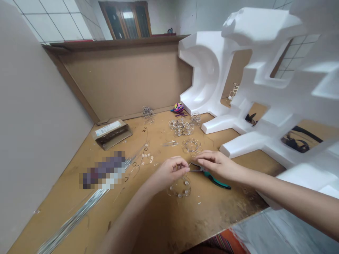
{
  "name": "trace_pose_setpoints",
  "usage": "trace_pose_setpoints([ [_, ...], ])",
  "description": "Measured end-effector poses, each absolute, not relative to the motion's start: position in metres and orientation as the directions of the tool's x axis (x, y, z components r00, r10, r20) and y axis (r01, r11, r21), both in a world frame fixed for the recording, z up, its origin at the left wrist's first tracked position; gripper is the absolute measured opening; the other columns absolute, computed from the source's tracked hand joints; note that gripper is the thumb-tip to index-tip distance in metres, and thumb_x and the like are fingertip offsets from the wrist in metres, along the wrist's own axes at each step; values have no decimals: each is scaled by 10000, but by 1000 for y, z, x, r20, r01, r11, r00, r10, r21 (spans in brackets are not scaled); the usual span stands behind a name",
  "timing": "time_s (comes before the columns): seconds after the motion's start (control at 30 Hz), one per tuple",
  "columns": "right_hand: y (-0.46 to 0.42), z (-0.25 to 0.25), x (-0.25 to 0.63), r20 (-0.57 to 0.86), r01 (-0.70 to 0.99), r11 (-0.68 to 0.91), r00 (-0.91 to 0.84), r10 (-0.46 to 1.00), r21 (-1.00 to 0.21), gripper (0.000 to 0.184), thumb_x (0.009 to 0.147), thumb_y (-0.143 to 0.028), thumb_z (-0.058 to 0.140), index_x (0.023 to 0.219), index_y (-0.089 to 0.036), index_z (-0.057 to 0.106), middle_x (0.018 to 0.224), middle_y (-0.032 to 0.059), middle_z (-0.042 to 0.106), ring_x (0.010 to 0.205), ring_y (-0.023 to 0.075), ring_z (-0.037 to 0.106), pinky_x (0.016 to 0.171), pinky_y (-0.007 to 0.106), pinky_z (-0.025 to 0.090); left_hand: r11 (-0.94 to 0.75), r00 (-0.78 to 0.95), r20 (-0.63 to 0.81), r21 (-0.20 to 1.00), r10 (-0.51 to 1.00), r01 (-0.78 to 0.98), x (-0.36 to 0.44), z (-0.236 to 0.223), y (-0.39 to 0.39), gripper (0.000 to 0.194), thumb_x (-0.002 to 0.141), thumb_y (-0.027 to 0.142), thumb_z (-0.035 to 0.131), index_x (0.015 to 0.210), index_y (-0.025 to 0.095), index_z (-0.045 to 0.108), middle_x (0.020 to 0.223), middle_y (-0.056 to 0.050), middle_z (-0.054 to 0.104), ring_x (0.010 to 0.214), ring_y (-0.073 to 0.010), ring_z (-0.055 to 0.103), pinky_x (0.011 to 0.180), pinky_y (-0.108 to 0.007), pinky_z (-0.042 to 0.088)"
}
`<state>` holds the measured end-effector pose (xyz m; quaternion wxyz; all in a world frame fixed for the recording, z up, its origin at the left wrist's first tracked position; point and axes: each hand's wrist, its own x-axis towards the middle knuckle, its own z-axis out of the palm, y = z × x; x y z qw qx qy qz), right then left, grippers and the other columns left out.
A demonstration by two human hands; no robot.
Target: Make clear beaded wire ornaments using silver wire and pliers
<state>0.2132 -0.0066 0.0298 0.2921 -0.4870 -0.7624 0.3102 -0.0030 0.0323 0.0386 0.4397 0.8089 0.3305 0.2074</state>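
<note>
My left hand [171, 171] is closed in a pinch on a wire ring with clear beads [180, 188] that hangs just above the brown board [164, 225]. My right hand [215, 164] is closed around green-handled pliers [215, 180], whose jaws meet the wire at my left fingertips. Both hands are close together near the middle of the board.
Finished wire-and-bead rings [191, 146] and a tangle of more [182, 127] lie behind the hands. Straight wires [79, 215] run along the left. A small cardboard box [112, 133] sits back left. White foam blocks [265, 88] crowd the right. A colourful toy [178, 108] lies by the cardboard wall.
</note>
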Motion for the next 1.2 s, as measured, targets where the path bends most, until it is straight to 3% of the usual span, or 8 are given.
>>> trace_pose_setpoints([
  [0.07,-6,39,202,90,483,284,-385,918,-828,313,874,-384,431,936,-164,645,847,40,607,585,94,513,546,235,432,-432,688,68,821,723,374,-1,34,32,129,774,286,528,736,184,599,695,12,527,641,-122,453,587,-212,336],
  [0.2,-4,41,187,-38,430,122,-346,938,-895,276,817,-390,518,787,-147,645,540,-32,513,460,69,424,469,206,357,-455,676,86,799,732,392,0,23,32,133,774,283,526,718,188,601,654,17,511,606,-119,440,554,-210,316],
  [0.37,1,31,185,-195,247,-109,-355,914,-963,249,760,-396,569,806,-151,567,582,-41,525,411,59,437,419,200,374,-423,618,98,811,780,405,-10,9,31,160,790,329,513,794,189,589,768,-8,559,697,-141,490,623,-229,369],
  [0.5,2,15,187,5,408,85,-192,981,-909,143,800,-224,474,877,-169,582,676,-9,555,497,85,486,495,225,414,-432,581,76,748,810,503,-20,-8,29,200,722,206,527,916,204,577,951,-38,568,900,-187,504,768,-276,398],
  [0.6,-2,2,181,168,670,256,-195,966,-697,220,766,-117,444,845,-177,640,794,41,600,703,141,555,669,273,438,-467,586,63,674,808,572,-22,-19,29,249,649,118,500,865,202,592,896,-29,581,883,-193,505,791,-295,401],
  [0.8,-5,-12,156,85,859,254,-242,967,-444,150,760,-262,534,836,-179,633,811,47,582,654,143,537,610,248,387,-373,521,21,722,854,583,-18,-28,33,196,657,156,525,817,202,629,827,-28,614,835,-197,529,728,-287,414],
  [1.0,4,-19,150,48,845,322,-334,941,-428,117,719,-142,510,713,-188,617,759,22,586,691,140,553,624,231,367,-385,527,41,731,849,563,-12,-27,32,104,636,133,530,696,185,597,684,5,542,663,-143,486,586,-229,355],
  [1.2,1,-21,150,65,835,363,-370,927,-413,103,696,-116,509,666,-179,584,732,18,569,688,135,543,622,221,367,-436,566,57,702,822,563,-7,-27,29,99,606,100,516,650,185,543,638,21,494,623,-132,452,566,-229,304],
])
